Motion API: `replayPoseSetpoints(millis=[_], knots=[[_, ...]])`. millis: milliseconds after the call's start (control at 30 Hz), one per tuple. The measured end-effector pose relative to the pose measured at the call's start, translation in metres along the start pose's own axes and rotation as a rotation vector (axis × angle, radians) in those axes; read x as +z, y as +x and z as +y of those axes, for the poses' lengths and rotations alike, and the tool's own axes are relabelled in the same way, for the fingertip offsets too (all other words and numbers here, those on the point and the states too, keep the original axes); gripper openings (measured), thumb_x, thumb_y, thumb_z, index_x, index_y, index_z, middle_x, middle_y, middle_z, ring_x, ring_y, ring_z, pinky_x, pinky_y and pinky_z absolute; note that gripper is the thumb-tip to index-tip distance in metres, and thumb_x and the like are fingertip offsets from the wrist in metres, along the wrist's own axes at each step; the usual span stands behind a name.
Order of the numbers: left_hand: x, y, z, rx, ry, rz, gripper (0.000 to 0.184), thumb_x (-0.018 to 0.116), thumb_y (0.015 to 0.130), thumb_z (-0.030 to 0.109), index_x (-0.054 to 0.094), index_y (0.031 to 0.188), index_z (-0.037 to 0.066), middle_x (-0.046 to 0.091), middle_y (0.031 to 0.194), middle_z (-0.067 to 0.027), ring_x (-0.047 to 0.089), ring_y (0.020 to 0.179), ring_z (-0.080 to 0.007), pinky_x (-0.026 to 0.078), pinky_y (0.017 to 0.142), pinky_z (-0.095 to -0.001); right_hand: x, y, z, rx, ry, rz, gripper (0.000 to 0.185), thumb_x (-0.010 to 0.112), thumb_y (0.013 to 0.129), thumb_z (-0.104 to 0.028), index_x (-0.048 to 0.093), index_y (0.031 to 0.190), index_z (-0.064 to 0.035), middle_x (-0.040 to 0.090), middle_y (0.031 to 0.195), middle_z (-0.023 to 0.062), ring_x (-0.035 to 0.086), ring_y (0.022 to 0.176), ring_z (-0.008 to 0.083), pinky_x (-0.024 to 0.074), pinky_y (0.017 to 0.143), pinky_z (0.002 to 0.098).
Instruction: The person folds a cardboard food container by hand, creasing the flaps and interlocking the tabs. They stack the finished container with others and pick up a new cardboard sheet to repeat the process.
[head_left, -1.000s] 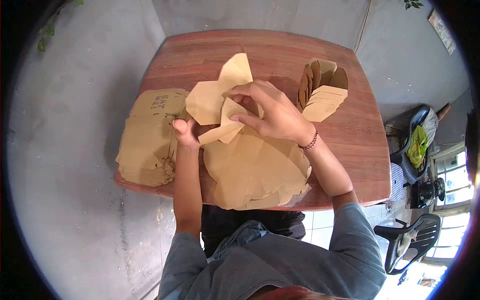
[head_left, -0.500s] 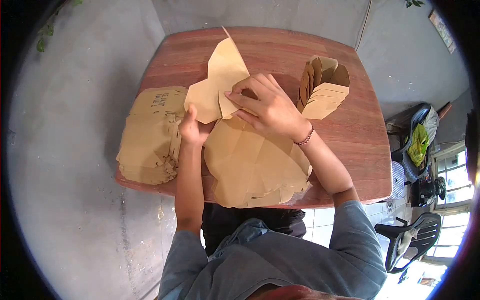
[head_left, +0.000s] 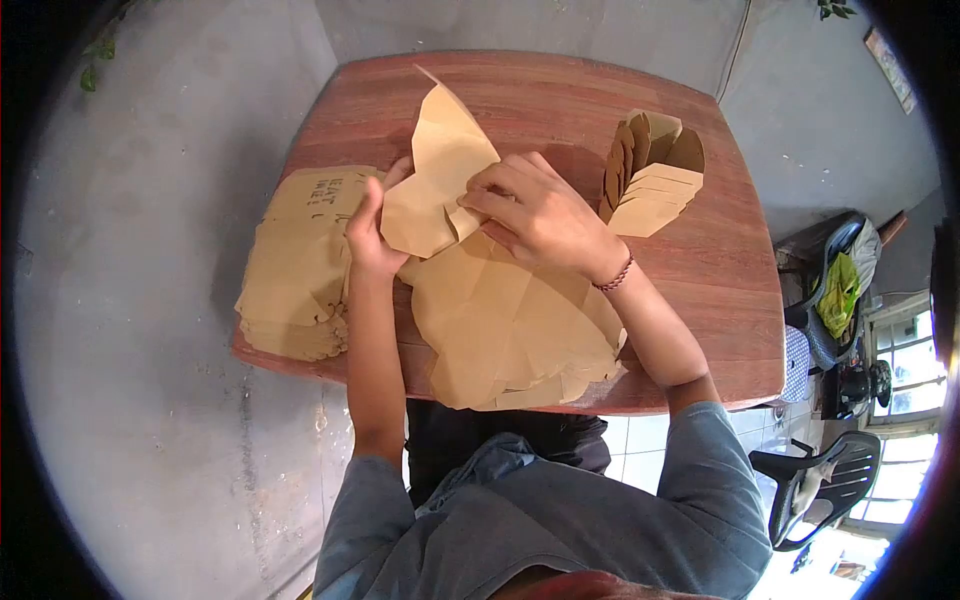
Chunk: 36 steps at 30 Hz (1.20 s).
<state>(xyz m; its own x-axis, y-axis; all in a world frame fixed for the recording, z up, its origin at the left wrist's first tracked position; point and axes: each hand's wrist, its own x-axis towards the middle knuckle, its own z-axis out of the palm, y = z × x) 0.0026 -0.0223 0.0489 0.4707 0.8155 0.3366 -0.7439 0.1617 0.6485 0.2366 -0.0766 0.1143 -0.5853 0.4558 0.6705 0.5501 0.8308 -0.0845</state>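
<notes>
A brown cardboard box blank (head_left: 440,150), partly folded with one flap upright at the far end, is held above the table between both hands. My left hand (head_left: 373,243) supports its left side, with fingers behind the card and the thumb raised beside the edge. My right hand (head_left: 545,218) pinches a small flap at the blank's near right side, thumb and fingers pressed together. Just below the hands lies a loose pile of flat cardboard blanks (head_left: 510,320). Left of my forearm sits another stack of blanks (head_left: 290,250) with dark printing on top.
Several folded cardboard boxes (head_left: 655,195) stand nested together at the far right of the reddish wooden table (head_left: 720,310). Grey walls rise beyond its far and left sides. Dark plastic chairs (head_left: 830,480) and a yellow-green bag (head_left: 840,295) are off to the right.
The blank has turned and tilted slightly, and its right flap is bent further up. My left thumb has moved off the card's edge, and left fingers now show behind it.
</notes>
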Motion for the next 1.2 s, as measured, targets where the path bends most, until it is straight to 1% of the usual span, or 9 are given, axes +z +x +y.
replayPoseSetpoints(millis=[33,100,200,433,500,700,933,1000,1200], knots=[[0.001,0.001,0.001,0.0,0.001,0.0,0.08,0.054,0.097,0.053,0.032,0.146,-0.007,0.051,0.141,-0.0192,0.054,0.127,-0.0267,0.045,0.105,-0.0394,0.001,0.0,0.0,0.0,0.0,0.001,0.031,0.075,0.073,-0.009,0.068,0.103,-0.0065,0.062,0.102,0.0057,0.06,0.097,0.0234,0.0462,0.086,0.0368],[0.003,0.002,0.002,0.015,0.28,0.038,0.06,0.065,0.092,0.025,0.042,0.138,-0.007,0.06,0.127,-0.0168,0.061,0.115,-0.0217,0.05,0.094,-0.0328,0.003,-0.002,0.002,-0.013,-0.004,-0.005,0.036,0.078,0.069,-0.003,0.068,0.103,-0.0073,0.063,0.104,0.0041,0.06,0.096,0.0232,0.0459,0.084,0.0366],[0.004,0.003,-0.001,-0.006,0.236,0.129,0.05,0.066,0.086,0.007,0.049,0.131,-0.005,0.064,0.117,-0.0142,0.064,0.105,-0.0184,0.053,0.087,-0.0293,0.0,-0.001,0.003,-0.002,-0.032,-0.009,0.026,0.074,0.073,-0.01,0.071,0.099,-0.0071,0.063,0.099,0.0041,0.061,0.096,0.0215,0.0456,0.085,0.0356],[0.016,0.003,-0.006,-0.006,0.219,0.164,0.043,0.064,0.088,0.007,0.051,0.128,-0.003,0.063,0.117,-0.0142,0.064,0.106,-0.0203,0.054,0.089,-0.0329,-0.002,-0.004,0.008,0.026,-0.035,-0.025,0.026,0.074,0.074,-0.012,0.074,0.1,-0.0086,0.063,0.104,0.0034,0.059,0.099,0.0212,0.0452,0.086,0.0355],[0.02,0.003,-0.006,0.02,0.171,0.143,0.046,0.063,0.089,0.007,0.049,0.131,-0.004,0.061,0.121,-0.0157,0.064,0.11,-0.0234,0.054,0.091,-0.0356,-0.004,-0.002,0.01,0.008,-0.128,0.011,0.041,0.078,0.074,-0.012,0.073,0.115,-0.0113,0.064,0.116,0.0056,0.059,0.103,0.024,0.0462,0.087,0.0376],[0.016,-0.003,-0.011,0.064,0.155,0.207,0.055,0.063,0.09,0.006,0.042,0.139,-0.005,0.059,0.128,-0.0178,0.062,0.116,-0.0279,0.053,0.096,-0.0418,0.006,-0.003,0.021,0.006,-0.238,0.068,0.046,0.073,0.081,-0.021,0.07,0.126,-0.0168,0.056,0.14,0.0095,0.055,0.119,0.0301,0.0473,0.093,0.0409],[0.025,-0.003,-0.024,0.17,0.266,0.155,0.057,0.068,0.085,-0.001,0.047,0.138,0.0,0.061,0.126,-0.0122,0.062,0.116,-0.0238,0.054,0.095,-0.039,0.006,-0.001,0.02,-0.014,-0.226,0.126,0.049,0.075,0.077,-0.02,0.07,0.126,-0.0192,0.056,0.141,0.0101,0.054,0.123,0.0314,0.0473,0.095,0.0421],[0.028,-0.003,-0.028,0.198,0.583,0.211,0.053,0.073,0.084,-0.001,0.053,0.132,0.001,0.064,0.121,-0.0084,0.063,0.112,-0.0186,0.053,0.094,-0.036,0.004,-0.001,0.023,-0.082,-0.238,0.164,0.047,0.076,0.075,-0.018,0.072,0.122,-0.0188,0.058,0.139,0.0109,0.055,0.123,0.0317,0.0473,0.094,0.0412],[0.046,0.003,-0.027,0.293,0.706,0.232,0.045,0.071,0.086,-0.001,0.056,0.128,-0.002,0.064,0.122,-0.0102,0.063,0.11,-0.0179,0.051,0.094,-0.0332,0.0,0.0,0.023,-0.112,-0.201,0.147,0.05,0.077,0.075,-0.017,0.07,0.124,-0.0176,0.058,0.138,0.0117,0.056,0.122,0.0315,0.0472,0.094,0.0415]])
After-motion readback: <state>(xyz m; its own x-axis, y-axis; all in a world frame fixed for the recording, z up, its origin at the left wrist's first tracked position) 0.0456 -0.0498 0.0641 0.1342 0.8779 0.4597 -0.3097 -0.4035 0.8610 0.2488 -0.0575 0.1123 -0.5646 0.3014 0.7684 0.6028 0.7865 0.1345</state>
